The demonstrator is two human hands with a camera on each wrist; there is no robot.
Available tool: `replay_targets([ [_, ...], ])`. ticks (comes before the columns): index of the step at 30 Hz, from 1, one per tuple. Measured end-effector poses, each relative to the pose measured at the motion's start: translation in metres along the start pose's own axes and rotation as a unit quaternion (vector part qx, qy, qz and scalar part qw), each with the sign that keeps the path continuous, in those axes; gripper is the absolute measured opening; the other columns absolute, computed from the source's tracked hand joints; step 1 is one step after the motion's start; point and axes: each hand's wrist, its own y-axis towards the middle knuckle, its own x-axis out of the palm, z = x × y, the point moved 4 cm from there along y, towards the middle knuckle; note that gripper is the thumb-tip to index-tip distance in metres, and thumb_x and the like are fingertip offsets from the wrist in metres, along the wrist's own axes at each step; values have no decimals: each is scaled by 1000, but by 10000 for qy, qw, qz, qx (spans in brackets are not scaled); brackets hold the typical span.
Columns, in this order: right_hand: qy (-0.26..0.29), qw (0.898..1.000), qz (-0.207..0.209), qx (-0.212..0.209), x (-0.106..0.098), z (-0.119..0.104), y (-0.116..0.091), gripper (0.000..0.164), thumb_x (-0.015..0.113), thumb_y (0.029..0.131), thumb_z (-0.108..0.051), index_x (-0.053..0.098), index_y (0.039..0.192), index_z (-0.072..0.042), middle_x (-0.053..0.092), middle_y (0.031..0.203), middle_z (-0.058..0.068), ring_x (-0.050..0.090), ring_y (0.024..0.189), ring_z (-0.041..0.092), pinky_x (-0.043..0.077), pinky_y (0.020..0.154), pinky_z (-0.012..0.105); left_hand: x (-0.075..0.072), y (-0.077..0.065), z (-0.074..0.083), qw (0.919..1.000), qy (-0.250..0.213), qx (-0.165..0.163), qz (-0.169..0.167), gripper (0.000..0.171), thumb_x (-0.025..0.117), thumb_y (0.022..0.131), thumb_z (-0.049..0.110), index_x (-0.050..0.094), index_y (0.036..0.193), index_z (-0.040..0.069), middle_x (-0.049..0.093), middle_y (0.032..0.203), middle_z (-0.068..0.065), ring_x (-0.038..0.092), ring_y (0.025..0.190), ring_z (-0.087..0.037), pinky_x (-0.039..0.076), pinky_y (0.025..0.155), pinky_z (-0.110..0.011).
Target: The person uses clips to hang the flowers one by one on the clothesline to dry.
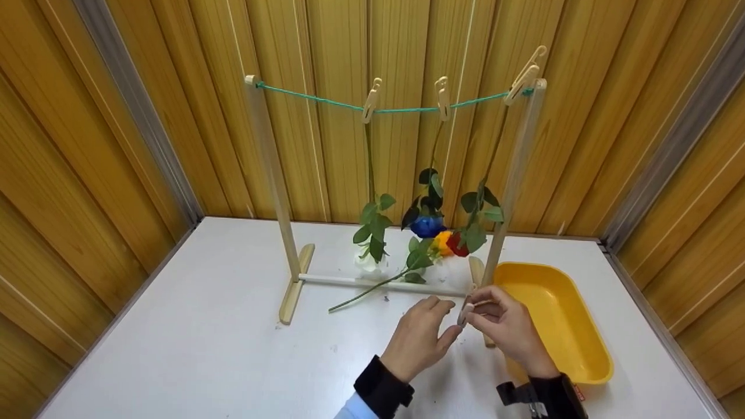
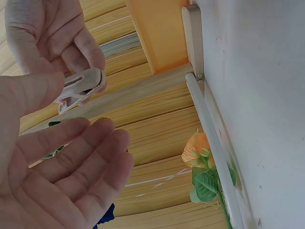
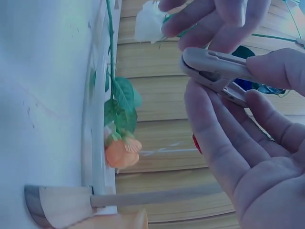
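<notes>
My right hand (image 1: 511, 327) pinches a pale clothespin (image 3: 217, 67) between thumb and fingers, in front of the rack's right post. Its jaws look closed with nothing between them in the right wrist view. Beside it, my left hand (image 1: 414, 338) is held with the fingers spread and relaxed, palm toward the clothespin, the thumb tip right by it. An orange rose (image 2: 196, 149) with green leaves lies across the rack's white bottom bar (image 1: 343, 283), its stem (image 1: 366, 295) pointing toward the near left.
A green cord (image 1: 314, 97) spans the wooden rack (image 1: 270, 157). Clothespins on it hold a white rose (image 1: 368, 261), a blue rose (image 1: 428, 226) and a red rose (image 1: 457, 244), heads down. A yellow tray (image 1: 561, 314) stands at the right, beside the rack's foot.
</notes>
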Motion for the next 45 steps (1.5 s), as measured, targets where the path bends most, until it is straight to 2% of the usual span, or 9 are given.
replay_targets([
  [4,291,9993,-190,-124,4,1,-1,34,73,81,3,54,110,4,62,104,21,69,86,17,56,74,25,1,0,0,9999,-109,-8,40,25,71,88,27,67,108,12,66,93,2,62,84,-9,49,70,-20],
  [11,413,9989,-152,-177,6,-3,-2,48,74,80,5,52,123,6,64,105,21,69,86,17,55,77,21,2,1,2,9996,-204,149,142,18,72,87,23,65,100,14,66,87,3,60,79,-5,46,66,-15],
  [19,370,9990,-231,-138,12,-3,-4,38,74,81,2,60,117,7,65,100,20,67,88,21,55,77,22,3,0,3,9987,-161,257,397,14,73,85,18,62,92,14,64,78,5,56,71,-4,42,61,-14],
  [25,137,9995,-80,-258,10,-3,-3,34,75,80,3,63,112,5,66,94,15,67,83,17,56,74,23,0,1,-2,9993,-217,245,200,14,69,86,15,64,99,11,67,86,1,61,78,-8,48,67,-17],
  [28,39,9998,-7,-211,7,-3,-3,34,75,79,4,64,111,3,66,91,12,66,81,16,56,72,23,-6,1,-11,9997,-151,39,211,18,69,86,14,65,103,10,68,91,-1,62,83,-12,50,71,-21],
  [35,-48,9998,170,81,-4,-4,-6,32,75,81,-1,64,112,-2,67,92,10,65,82,18,55,74,22,-21,-1,-44,9966,297,-450,624,22,71,83,12,67,104,6,67,96,-6,65,86,-21,53,75,-32],
  [39,-48,9995,293,79,-10,-5,-7,32,75,82,-1,64,112,-3,67,94,10,65,83,17,54,75,21,-26,-3,-64,9934,439,-702,791,25,72,81,11,69,104,2,66,97,-11,65,89,-26,53,79,-36],
  [42,-33,9992,389,-5,-14,-7,-7,32,75,81,0,65,112,-2,67,95,11,65,83,16,54,75,21,-26,-6,-79,9908,538,-912,844,24,73,78,9,69,100,0,64,92,-12,63,84,-29,52,75,-39],
  [45,-33,9990,442,-59,-18,-9,-8,31,74,81,1,65,111,-1,67,95,11,65,83,15,54,74,20,-24,-9,-92,9886,576,-1170,748,21,74,78,7,69,97,0,63,90,-12,63,81,-31,52,71,-41],
])
